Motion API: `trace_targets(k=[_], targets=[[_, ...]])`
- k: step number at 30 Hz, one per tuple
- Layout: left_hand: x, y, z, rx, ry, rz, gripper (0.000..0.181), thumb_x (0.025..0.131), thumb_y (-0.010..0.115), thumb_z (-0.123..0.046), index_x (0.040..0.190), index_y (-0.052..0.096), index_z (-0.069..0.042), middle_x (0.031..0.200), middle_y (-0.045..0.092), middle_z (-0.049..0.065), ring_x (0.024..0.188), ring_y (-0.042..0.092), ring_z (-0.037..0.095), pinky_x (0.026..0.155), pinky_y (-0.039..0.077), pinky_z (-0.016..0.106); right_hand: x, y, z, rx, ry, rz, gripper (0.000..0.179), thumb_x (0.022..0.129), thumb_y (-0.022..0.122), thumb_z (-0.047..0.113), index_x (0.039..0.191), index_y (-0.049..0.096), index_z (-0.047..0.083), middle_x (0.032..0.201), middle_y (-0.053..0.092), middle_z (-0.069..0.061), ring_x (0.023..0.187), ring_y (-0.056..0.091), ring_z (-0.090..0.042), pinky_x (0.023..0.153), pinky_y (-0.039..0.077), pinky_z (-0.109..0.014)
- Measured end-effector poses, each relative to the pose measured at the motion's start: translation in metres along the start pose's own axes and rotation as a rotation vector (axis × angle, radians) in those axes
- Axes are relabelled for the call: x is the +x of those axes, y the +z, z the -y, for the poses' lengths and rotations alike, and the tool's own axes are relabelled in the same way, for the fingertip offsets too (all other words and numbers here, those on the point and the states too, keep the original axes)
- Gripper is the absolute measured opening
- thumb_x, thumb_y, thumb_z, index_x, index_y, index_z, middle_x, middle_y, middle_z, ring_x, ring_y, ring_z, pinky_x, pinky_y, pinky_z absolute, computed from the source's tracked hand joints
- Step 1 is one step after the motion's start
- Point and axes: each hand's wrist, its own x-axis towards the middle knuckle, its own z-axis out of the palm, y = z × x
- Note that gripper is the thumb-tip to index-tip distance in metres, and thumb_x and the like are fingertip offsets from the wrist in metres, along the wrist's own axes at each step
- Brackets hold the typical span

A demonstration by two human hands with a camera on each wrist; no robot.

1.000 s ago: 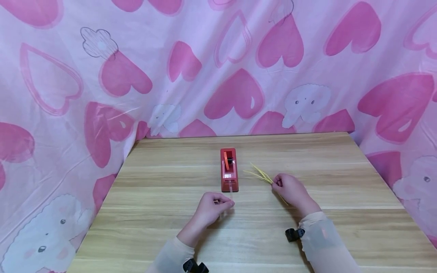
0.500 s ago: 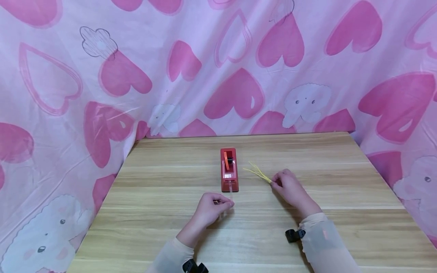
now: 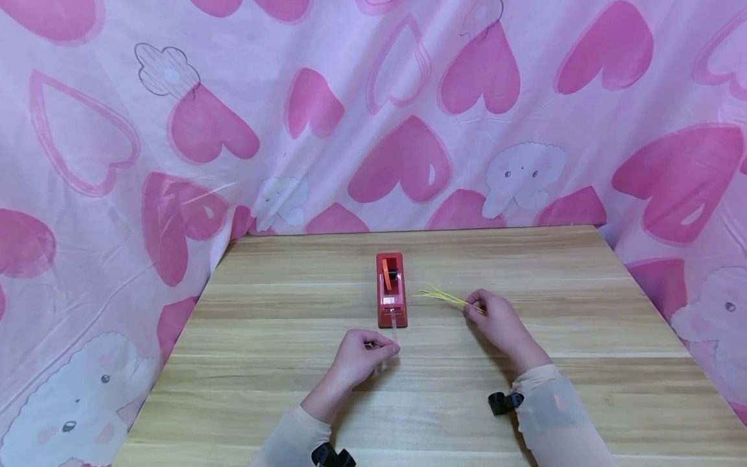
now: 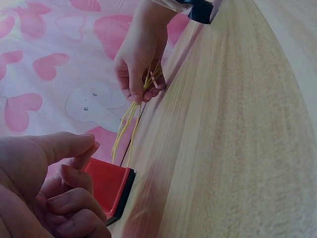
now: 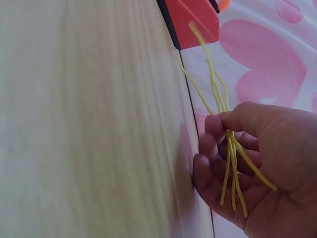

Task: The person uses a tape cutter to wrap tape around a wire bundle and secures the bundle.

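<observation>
A red tape dispenser (image 3: 391, 290) with an orange reel stands mid-table. A strip of clear tape (image 3: 394, 328) runs from its front edge toward me, and my left hand (image 3: 360, 357) pinches the free end between thumb and forefinger. In the left wrist view the tape itself is too faint to make out beside the left hand (image 4: 59, 183). To the right of the dispenser my right hand (image 3: 496, 324) pinches a small bundle of yellow strings (image 3: 440, 296). Seen from the right wrist, the strings (image 5: 214, 82) cross between thumb and forefinger, their tails lying over the palm.
The wooden table (image 3: 280, 292) has its far edge against a pink curtain (image 3: 327, 162) printed with hearts. Black wrist cameras (image 3: 505, 403) are strapped over both sleeves.
The string bundle has swung in my right fingers to point more nearly leftward, after the hand shifted slightly up. My left hand and the dispenser have stayed in place.
</observation>
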Motion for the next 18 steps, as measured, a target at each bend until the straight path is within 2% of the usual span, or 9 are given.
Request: trace_targets(k=[3,6,12,18], targets=[[0.0,-0.0004,-0.0003,0.004,0.005,0.001,0.013,0.091,0.081,-0.023,0.092,0.082,-0.01,0.084,0.073,0.0,0.072,0.055,0.014,0.059,0.045,0.026,-0.0005,-0.0005,0.0015,0.043,0.012,0.019,0.009,0.103,0.061,0.012,0.105,0.064,0.003,0.084,0.067,-0.005,0.073,0.06,-0.015,0.066,0.05,-0.025],[0.0,-0.0002,-0.0005,0.003,0.004,0.002,0.013,0.091,0.081,-0.023,0.092,0.082,-0.01,0.084,0.073,0.0,0.072,0.055,0.014,0.059,0.045,0.026,-0.0002,-0.0004,0.0021,0.031,0.017,0.041,0.009,0.103,0.061,0.01,0.105,0.065,0.002,0.083,0.068,-0.005,0.072,0.062,-0.015,0.066,0.051,-0.024],[-0.0003,-0.0002,-0.0011,0.0,0.0,-0.006,0.013,0.09,0.081,-0.023,0.092,0.082,-0.01,0.084,0.073,0.0,0.072,0.055,0.014,0.059,0.046,0.026,0.0001,-0.0017,0.0023,-0.086,0.0,0.003,0.009,0.1,0.067,0.012,0.101,0.073,0.005,0.084,0.071,-0.001,0.076,0.06,-0.013,0.072,0.049,-0.03],[-0.0006,-0.0003,-0.0009,-0.006,-0.001,-0.004,0.014,0.09,0.081,-0.024,0.092,0.082,-0.01,0.084,0.074,0.001,0.072,0.055,0.014,0.058,0.045,0.026,-0.0011,-0.0029,0.0018,-0.07,-0.006,-0.022,0.012,0.1,0.067,0.012,0.103,0.075,0.004,0.083,0.074,0.001,0.077,0.063,-0.012,0.075,0.051,-0.031]])
